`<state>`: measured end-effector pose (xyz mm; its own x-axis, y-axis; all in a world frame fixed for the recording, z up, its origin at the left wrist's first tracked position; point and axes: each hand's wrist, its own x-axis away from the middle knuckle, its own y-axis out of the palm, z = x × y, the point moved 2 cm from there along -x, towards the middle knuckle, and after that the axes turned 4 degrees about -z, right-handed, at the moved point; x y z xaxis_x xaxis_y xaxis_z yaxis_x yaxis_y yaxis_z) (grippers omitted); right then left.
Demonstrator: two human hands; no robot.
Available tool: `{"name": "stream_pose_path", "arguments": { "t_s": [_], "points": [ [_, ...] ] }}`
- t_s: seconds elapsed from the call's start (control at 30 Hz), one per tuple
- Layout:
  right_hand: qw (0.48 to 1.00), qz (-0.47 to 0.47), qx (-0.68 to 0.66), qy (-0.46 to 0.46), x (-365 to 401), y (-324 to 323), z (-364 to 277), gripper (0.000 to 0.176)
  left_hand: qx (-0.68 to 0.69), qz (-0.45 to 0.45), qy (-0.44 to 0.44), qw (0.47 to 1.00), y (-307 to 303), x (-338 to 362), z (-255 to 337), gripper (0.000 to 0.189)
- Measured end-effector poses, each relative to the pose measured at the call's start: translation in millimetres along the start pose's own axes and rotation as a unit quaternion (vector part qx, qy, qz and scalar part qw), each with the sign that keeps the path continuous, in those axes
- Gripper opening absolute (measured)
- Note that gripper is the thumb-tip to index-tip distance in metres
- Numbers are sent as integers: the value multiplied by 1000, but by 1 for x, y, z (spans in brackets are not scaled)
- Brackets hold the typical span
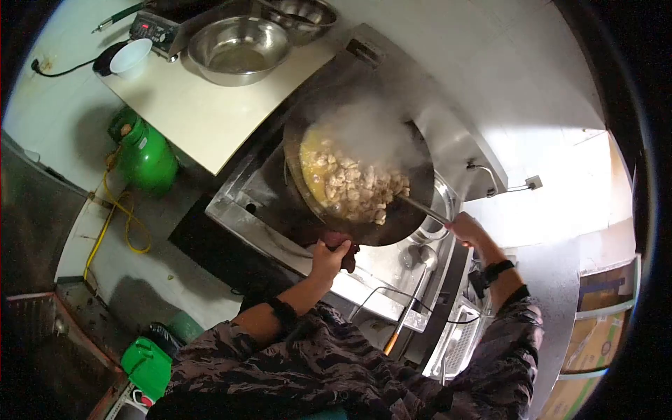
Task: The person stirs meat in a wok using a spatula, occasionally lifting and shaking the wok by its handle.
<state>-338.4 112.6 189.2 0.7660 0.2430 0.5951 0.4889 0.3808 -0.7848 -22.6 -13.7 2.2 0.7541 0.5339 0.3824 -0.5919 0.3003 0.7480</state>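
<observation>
A large dark wok (402,224) sits on the stove, holding chunks of pale meat (353,185) in yellowish liquid. Steam hides part of its far side. At the near rim, my left hand (327,262) is closed on a folded dark red cloth (348,260) pressed against the wok's edge. My right hand (467,229) grips the metal handle (423,208) of a long cooking utensil. That utensil slants into the wok from the right, and its head is hidden among the meat.
A ladle (425,259) lies on the steel stove top (371,280). Metal bowls (239,52), a white bowl (131,57) and an induction cooker (152,31) stand on the cream table (203,112). Below are a green gas cylinder (148,157) and a yellow hose (129,224).
</observation>
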Motion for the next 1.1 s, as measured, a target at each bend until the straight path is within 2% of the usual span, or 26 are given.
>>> {"name": "stream_pose_path", "arguments": {
  "t_s": [0.03,0.07,0.1,0.13,0.17,0.2,0.27,0.3,0.33,0.47,0.53,0.6,0.67,0.7,0.77,0.8,0.87,0.93,1.0,1.07,1.1],
  "points": [
    [998,11,0,-57,-59,34,24,50,-11,-24,-39,999,-1,2,0,10],
    [993,22,-2,-115,-103,58,40,50,-12,-14,-41,999,-4,-2,-8,10],
    [991,69,-35,-107,-111,68,35,51,-21,-9,-7,1000,-9,-9,-18,9],
    [986,116,-72,-97,-107,79,17,51,-34,-6,26,999,-10,-12,-21,8],
    [979,138,-4,-152,-104,82,-2,52,-32,3,-11,999,-13,-14,-26,8],
    [988,132,-31,-78,-98,85,-18,53,-44,4,-17,999,-16,-12,-26,8],
    [972,210,-73,-70,-57,83,-51,51,-31,-24,4,999,-15,-12,-22,9],
    [973,215,-45,-75,-45,81,-63,50,-85,19,18,996,-13,-11,-19,8],
    [972,219,-18,-80,-40,79,-67,50,-94,13,12,995,-11,-7,-17,8],
    [956,261,81,-104,-16,76,-65,45,-12,-61,-2,998,-7,-7,-12,15],
    [954,261,113,-96,-3,75,-52,41,-28,-30,-12,999,-3,-1,-8,16],
    [914,346,151,-147,11,78,-37,39,-16,-43,-11,999,-11,-6,-16,16],
    [902,366,182,-136,31,74,-21,38,3,-31,-25,999,-6,-4,-10,15],
    [890,373,212,-153,44,69,-15,37,10,3,-32,999,0,-3,-8,10],
    [864,384,280,-164,59,65,5,38,13,3,-33,999,7,2,-3,10],
    [869,372,286,-156,75,54,7,41,18,16,-31,999,7,3,-1,11],
    [874,340,333,-94,92,25,18,39,2,-4,-44,999,4,-1,-5,10],
    [886,349,297,-73,104,-10,18,31,5,2,-22,1000,5,-1,-4,9],
    [925,263,273,-25,107,-44,5,31,-4,5,-28,1000,-6,-6,-15,10],
    [911,286,294,-36,90,-65,4,25,-24,3,10,1000,-21,-18,-28,14],
    [927,232,293,1,81,-79,-3,22,-51,45,28,997,-9,-10,-18,15]
  ]
}}
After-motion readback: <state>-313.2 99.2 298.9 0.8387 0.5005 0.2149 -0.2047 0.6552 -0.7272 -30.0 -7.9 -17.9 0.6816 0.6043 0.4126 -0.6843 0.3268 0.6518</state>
